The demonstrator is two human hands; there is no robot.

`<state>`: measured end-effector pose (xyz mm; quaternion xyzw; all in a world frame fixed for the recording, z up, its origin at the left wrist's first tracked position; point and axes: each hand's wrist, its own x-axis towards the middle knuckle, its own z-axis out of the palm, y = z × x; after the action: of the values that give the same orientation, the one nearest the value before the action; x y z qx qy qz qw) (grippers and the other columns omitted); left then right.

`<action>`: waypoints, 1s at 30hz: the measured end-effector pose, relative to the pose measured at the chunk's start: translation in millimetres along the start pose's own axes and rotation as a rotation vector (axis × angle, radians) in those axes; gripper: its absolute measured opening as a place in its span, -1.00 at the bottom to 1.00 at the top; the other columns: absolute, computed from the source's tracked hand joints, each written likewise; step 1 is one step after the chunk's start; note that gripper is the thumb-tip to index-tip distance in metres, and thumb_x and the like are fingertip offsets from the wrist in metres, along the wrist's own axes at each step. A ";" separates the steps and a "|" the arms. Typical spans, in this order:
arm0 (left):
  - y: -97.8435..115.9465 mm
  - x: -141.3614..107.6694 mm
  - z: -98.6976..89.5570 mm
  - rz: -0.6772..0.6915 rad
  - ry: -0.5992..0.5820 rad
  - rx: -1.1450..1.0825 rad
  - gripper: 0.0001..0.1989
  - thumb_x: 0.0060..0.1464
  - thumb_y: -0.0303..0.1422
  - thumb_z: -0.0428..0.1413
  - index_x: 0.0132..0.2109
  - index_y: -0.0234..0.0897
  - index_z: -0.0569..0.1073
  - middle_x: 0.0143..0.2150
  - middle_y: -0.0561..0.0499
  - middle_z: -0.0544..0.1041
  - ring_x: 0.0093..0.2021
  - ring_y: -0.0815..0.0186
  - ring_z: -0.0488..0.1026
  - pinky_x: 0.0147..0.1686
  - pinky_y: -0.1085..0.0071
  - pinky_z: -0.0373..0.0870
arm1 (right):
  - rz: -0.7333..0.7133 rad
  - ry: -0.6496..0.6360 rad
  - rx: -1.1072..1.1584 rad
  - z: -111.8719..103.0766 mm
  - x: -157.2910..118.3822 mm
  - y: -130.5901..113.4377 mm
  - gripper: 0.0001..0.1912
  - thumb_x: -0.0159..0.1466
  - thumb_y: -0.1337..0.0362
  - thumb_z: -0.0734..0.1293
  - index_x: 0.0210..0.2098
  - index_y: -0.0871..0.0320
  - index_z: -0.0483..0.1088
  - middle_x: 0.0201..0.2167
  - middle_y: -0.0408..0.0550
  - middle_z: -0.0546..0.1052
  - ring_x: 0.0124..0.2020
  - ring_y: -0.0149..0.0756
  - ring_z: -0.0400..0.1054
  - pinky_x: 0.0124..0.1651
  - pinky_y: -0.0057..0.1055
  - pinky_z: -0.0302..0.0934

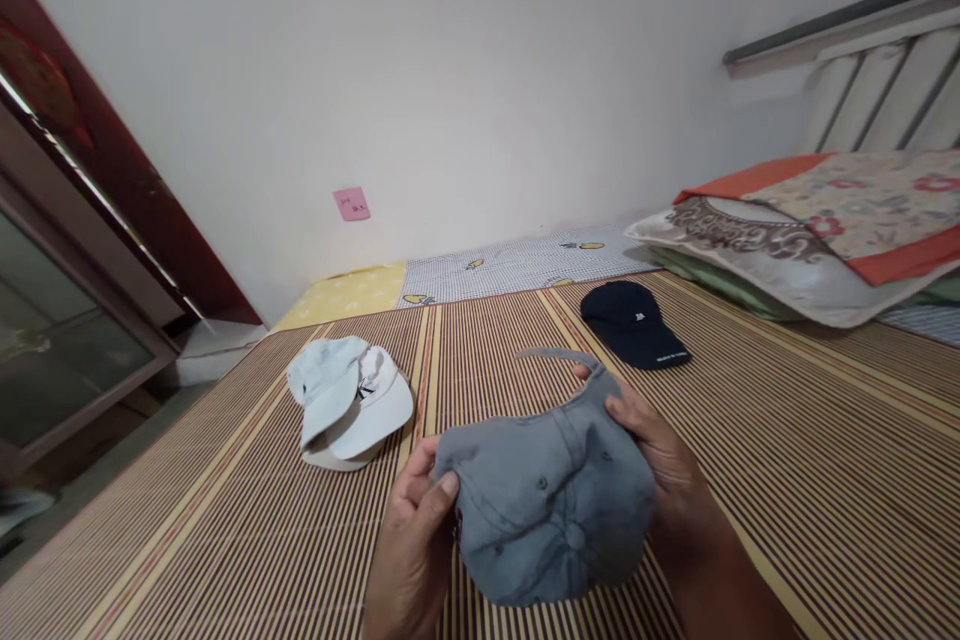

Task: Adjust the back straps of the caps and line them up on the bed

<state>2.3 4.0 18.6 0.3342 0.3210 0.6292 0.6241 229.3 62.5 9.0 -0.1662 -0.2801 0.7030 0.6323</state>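
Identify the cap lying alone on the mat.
The navy cap; the pale caps overlap each other, and the left hand and right hand hold the grey cap.

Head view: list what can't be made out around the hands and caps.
All in the head view:
Gray cap: its inside, hidden behind its own crown.
Right hand: most fingers, hidden behind the gray cap.
White cap: part of its front, covered by the pale-blue cap.
Navy cap: brim lettering, too small to read.
Pink note: writing, too small to read.
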 end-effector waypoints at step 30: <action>16.2 -3.6 7.8 -0.053 0.174 0.131 -0.74 0.01 -0.24 0.37 -0.17 -0.24 0.57 -0.37 0.07 0.60 -0.36 0.34 0.55 -0.29 0.49 0.46 | 0.059 -0.083 -0.338 18.9 2.3 -15.4 -0.78 0.23 0.16 0.51 -0.19 0.14 0.57 -0.43 -0.11 0.61 -0.49 -0.46 0.44 -0.40 -0.60 0.30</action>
<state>-0.6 0.1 36.3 0.3097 0.4233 0.6166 0.5871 230.1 62.0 33.4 -0.2492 -0.4150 0.6705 0.5623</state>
